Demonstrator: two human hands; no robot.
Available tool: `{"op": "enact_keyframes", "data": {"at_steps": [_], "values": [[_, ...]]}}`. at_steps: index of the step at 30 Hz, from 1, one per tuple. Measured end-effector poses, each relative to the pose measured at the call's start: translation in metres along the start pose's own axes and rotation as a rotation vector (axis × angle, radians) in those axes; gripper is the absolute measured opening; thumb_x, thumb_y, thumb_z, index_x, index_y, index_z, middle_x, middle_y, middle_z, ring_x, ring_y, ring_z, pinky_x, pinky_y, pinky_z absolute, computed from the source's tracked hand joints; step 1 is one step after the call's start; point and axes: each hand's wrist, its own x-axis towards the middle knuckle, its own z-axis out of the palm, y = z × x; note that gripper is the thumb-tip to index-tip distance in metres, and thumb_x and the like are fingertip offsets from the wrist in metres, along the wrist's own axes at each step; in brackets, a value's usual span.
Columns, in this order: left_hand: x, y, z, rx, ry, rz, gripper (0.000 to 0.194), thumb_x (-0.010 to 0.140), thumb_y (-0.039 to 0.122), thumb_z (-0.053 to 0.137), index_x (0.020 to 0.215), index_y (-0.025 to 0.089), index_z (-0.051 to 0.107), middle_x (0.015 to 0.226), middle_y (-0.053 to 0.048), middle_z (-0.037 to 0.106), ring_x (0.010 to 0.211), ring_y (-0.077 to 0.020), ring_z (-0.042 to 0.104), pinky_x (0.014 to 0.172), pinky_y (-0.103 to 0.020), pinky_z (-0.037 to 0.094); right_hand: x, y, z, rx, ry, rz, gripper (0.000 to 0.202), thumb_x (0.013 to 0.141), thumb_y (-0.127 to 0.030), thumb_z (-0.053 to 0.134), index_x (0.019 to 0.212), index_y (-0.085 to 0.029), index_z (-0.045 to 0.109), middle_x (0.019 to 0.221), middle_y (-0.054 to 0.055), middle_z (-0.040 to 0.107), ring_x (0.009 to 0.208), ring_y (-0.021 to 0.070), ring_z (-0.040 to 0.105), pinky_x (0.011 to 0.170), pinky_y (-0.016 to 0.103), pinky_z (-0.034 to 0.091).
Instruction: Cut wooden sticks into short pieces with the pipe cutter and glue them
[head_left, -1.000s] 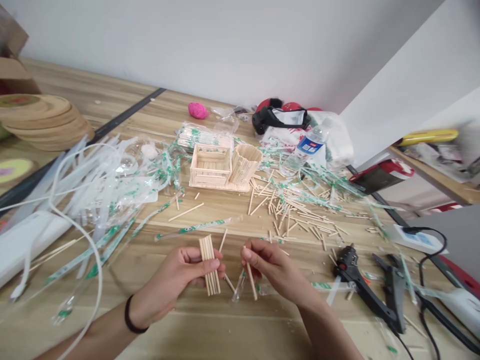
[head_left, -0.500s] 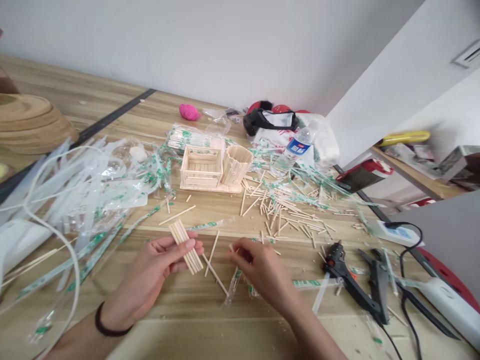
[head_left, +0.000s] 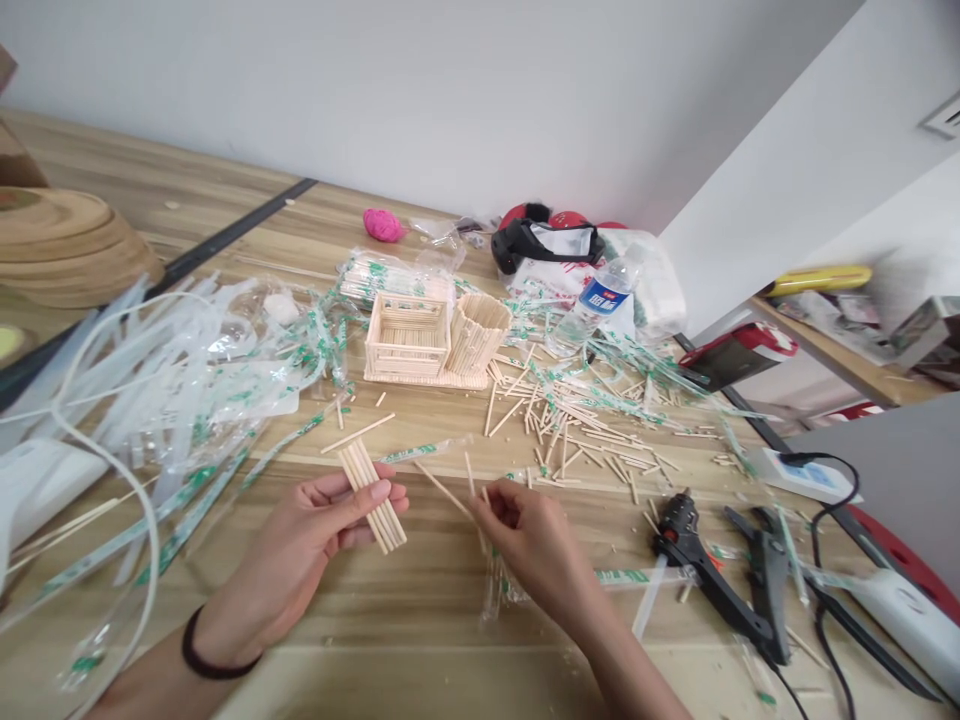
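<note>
My left hand (head_left: pixel 337 510) pinches a flat row of several short wooden sticks (head_left: pixel 372 497) between thumb and fingers, held above the table. To its right, my right hand (head_left: pixel 529 530) is closed at the fingertips on thin wooden sticks (head_left: pixel 444 488); one slants out to the left and another points up. How many it grips is partly hidden by the fingers. Beyond both hands stands a box with open slatted sides made of sticks (head_left: pixel 409 358), joined on one base with a round stick cup (head_left: pixel 478 335). A loose stick (head_left: pixel 358 433) lies just past my left hand.
Many loose cut sticks (head_left: pixel 577 430) are scattered at centre right. A glue gun (head_left: pixel 694 560) and black-handled cutters (head_left: pixel 765 570) lie at the right beside cables. Plastic wrappers (head_left: pixel 225 370) cover the left. A water bottle (head_left: pixel 600 300) leans at the back, near a pink bundle (head_left: pixel 384 225).
The two crossed sticks that lay between my hands have shifted right and up, now at my right fingertips. My left hand keeps its row of sticks almost unmoved.
</note>
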Motion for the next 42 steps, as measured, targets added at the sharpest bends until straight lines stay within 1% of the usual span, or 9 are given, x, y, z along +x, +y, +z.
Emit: {"op": "enact_keyframes", "data": {"at_steps": [3, 9, 14, 19, 23, 29, 35, 40, 42], "values": [[0.000, 0.000, 0.000, 0.009, 0.006, 0.002, 0.013, 0.073, 0.025, 0.073, 0.085, 0.020, 0.075, 0.082, -0.003, 0.077, 0.078, -0.0151, 0.068, 0.066, -0.020, 0.054, 0.004, 0.003, -0.004, -0.042, 0.073, 0.041, 0.025, 0.083, -0.032, 0.049, 0.062, -0.018, 0.050, 0.055, -0.002, 0.050, 0.051, 0.0110, 0.041, 0.049, 0.022, 0.025], [0.000, -0.001, 0.001, 0.020, 0.016, -0.014, 0.017, 0.071, 0.028, 0.074, 0.086, 0.021, 0.075, 0.082, -0.003, 0.077, 0.081, -0.0169, 0.069, 0.067, -0.021, 0.054, 0.004, 0.000, 0.001, 0.012, 0.024, -0.028, 0.022, 0.081, -0.026, 0.052, 0.061, -0.018, 0.054, 0.055, -0.002, 0.057, 0.052, 0.0110, 0.050, 0.048, 0.021, 0.031], [0.000, -0.004, 0.000, 0.017, 0.035, -0.037, 0.020, 0.067, 0.032, 0.077, 0.084, 0.021, 0.075, 0.084, -0.003, 0.077, 0.085, -0.0196, 0.068, 0.073, -0.025, 0.054, 0.005, -0.001, 0.007, 0.088, 0.057, -0.086, 0.018, 0.084, -0.030, 0.055, 0.096, -0.018, 0.059, 0.075, -0.001, 0.068, 0.063, 0.0099, 0.062, 0.054, 0.016, 0.045], [-0.003, -0.003, 0.001, 0.052, 0.065, -0.058, 0.031, 0.059, 0.040, 0.080, 0.083, 0.022, 0.076, 0.084, -0.003, 0.077, 0.084, -0.0202, 0.068, 0.071, -0.024, 0.053, 0.017, 0.022, -0.015, -0.062, 0.240, -0.053, 0.020, 0.087, -0.026, 0.048, 0.098, -0.018, 0.062, 0.092, 0.006, 0.069, 0.080, 0.0175, 0.065, 0.070, 0.027, 0.050], [-0.003, -0.003, 0.002, 0.076, 0.065, -0.073, 0.038, 0.051, 0.046, 0.083, 0.079, 0.021, 0.076, 0.082, -0.004, 0.077, 0.083, -0.0207, 0.068, 0.070, -0.023, 0.053, 0.030, 0.051, -0.039, -0.247, 0.375, -0.007, 0.034, 0.086, -0.015, 0.041, 0.116, -0.013, 0.058, 0.122, 0.014, 0.059, 0.108, 0.0255, 0.057, 0.092, 0.040, 0.042], [0.002, -0.009, -0.003, 0.118, 0.055, -0.085, 0.038, 0.059, 0.044, 0.079, 0.089, 0.021, 0.076, 0.089, -0.004, 0.077, 0.093, -0.0224, 0.066, 0.074, -0.024, 0.053, 0.039, 0.064, -0.052, -0.437, 0.344, -0.027, 0.030, 0.087, -0.012, 0.041, 0.103, -0.016, 0.067, 0.111, 0.010, 0.066, 0.107, 0.0237, 0.057, 0.092, 0.036, 0.041], [0.001, -0.007, 0.001, 0.137, 0.018, -0.088, 0.025, 0.066, 0.036, 0.078, 0.087, 0.022, 0.076, 0.088, -0.003, 0.077, 0.091, -0.0206, 0.068, 0.076, -0.022, 0.054, 0.070, 0.060, -0.065, -0.570, 0.244, -0.154, 0.037, 0.085, -0.001, 0.043, 0.113, -0.017, 0.062, 0.119, 0.009, 0.061, 0.111, 0.0201, 0.053, 0.095, 0.030, 0.038], [0.000, -0.009, 0.003, 0.111, -0.011, -0.103, 0.025, 0.062, 0.037, 0.080, 0.083, 0.024, 0.076, 0.085, -0.001, 0.077, 0.090, -0.0201, 0.069, 0.076, -0.021, 0.055, 0.097, 0.062, -0.066, -0.653, 0.146, -0.223, 0.021, 0.090, -0.022, 0.054, 0.110, -0.017, 0.059, 0.119, 0.007, 0.058, 0.105, 0.0208, 0.056, 0.089, 0.042, 0.045], [0.001, -0.010, 0.003, 0.103, -0.027, -0.103, 0.025, 0.063, 0.038, 0.079, 0.083, 0.024, 0.076, 0.086, -0.001, 0.077, 0.090, -0.0197, 0.069, 0.076, -0.021, 0.055, 0.101, 0.064, -0.066, -0.673, 0.131, -0.231, 0.021, 0.090, -0.027, 0.055, 0.107, -0.016, 0.059, 0.113, 0.006, 0.060, 0.099, 0.0194, 0.059, 0.085, 0.041, 0.048]]}}
